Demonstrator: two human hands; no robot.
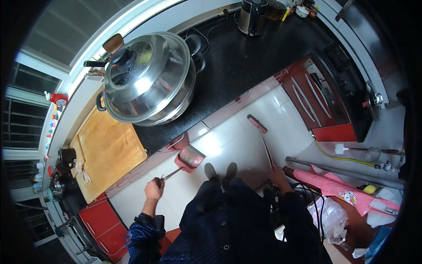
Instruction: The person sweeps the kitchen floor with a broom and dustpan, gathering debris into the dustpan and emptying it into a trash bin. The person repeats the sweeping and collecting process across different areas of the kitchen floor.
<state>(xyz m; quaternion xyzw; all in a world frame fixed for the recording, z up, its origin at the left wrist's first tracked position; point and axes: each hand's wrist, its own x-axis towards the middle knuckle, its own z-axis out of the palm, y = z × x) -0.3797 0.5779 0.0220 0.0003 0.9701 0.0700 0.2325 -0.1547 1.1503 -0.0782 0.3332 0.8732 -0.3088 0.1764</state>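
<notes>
My left hand (154,188) is closed around the handle of a pink dustpan (190,159), which rests low by the base cabinets, left of my feet. Some debris seems to lie in its pan, too small to make out. On the right, my right hand (279,178) grips the long handle of a broom (257,124). Its pink head with dark bristles is on the white tiled floor (227,142), ahead of my shoes and apart from the dustpan.
A large lidded steel steamer pot (148,79) stands on the black countertop (227,66), beside a wooden cutting board (112,148). Red cabinets (102,224) line the left. A grey pipe (343,171), a pink cloth (343,188) and a plastic bag (329,217) are at right.
</notes>
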